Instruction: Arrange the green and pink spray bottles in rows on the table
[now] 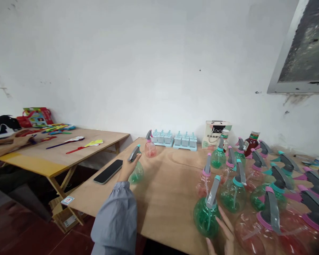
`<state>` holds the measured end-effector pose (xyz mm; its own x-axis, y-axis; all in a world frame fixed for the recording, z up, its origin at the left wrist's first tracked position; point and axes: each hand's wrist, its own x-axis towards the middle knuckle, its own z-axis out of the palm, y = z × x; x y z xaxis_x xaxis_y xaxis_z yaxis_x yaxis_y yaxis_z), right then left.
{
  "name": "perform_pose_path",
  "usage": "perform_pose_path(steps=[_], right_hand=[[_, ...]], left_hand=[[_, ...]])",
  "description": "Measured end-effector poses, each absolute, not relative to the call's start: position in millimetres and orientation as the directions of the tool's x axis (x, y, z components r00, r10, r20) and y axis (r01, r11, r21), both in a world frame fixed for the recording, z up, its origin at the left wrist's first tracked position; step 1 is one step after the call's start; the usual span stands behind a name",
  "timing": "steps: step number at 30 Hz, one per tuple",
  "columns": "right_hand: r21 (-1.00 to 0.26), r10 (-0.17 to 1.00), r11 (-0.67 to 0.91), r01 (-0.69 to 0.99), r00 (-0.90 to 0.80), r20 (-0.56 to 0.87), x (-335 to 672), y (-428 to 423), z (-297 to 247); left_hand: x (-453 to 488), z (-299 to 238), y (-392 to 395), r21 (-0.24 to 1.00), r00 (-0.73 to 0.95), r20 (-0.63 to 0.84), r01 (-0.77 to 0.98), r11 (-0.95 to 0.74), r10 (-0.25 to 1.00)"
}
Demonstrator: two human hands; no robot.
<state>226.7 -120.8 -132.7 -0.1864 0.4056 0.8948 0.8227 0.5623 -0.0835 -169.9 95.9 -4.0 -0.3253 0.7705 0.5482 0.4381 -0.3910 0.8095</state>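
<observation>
My left hand (129, 165) is closed around the neck of a spray bottle (137, 174) with a green see-through body and grey trigger head, on the table's left part. Beside the right-hand group stands another green spray bottle (206, 217) with a grey and teal head. My right hand (225, 232) is at its lower right side with fingers apart; whether the fingertips touch the bottle I cannot tell. Several pink and green spray bottles (255, 226) crowd to the right of this hand. A pink spray bottle (150, 148) stands alone behind my left hand.
A phone (108, 171) lies left of my left hand. Two pale blue ice-pop moulds (185, 142), a paper bag (211, 136) and a dark red bottle (252, 143) stand along the wall. Across a gap, another table (55, 156) holds colourful hand-shaped items, with a person at its left.
</observation>
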Motion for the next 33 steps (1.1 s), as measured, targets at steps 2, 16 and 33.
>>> perform_pose_path(steps=[2,16,33], right_hand=[[-0.063,0.387,0.562,0.825,-0.194,0.902,228,-120,-135],[-0.397,0.611,0.530,0.750,-0.013,0.791,228,-106,-160],[-0.597,0.724,0.487,0.637,0.088,0.685,228,-104,-178]], left_hand=[[-175,-9,95,0.788,-0.322,0.528,0.530,-0.312,0.786],[-169,-12,104,0.639,-0.455,0.251,0.741,0.207,0.854],[-116,-34,110,0.571,-0.525,0.818,0.695,-0.438,0.233]])
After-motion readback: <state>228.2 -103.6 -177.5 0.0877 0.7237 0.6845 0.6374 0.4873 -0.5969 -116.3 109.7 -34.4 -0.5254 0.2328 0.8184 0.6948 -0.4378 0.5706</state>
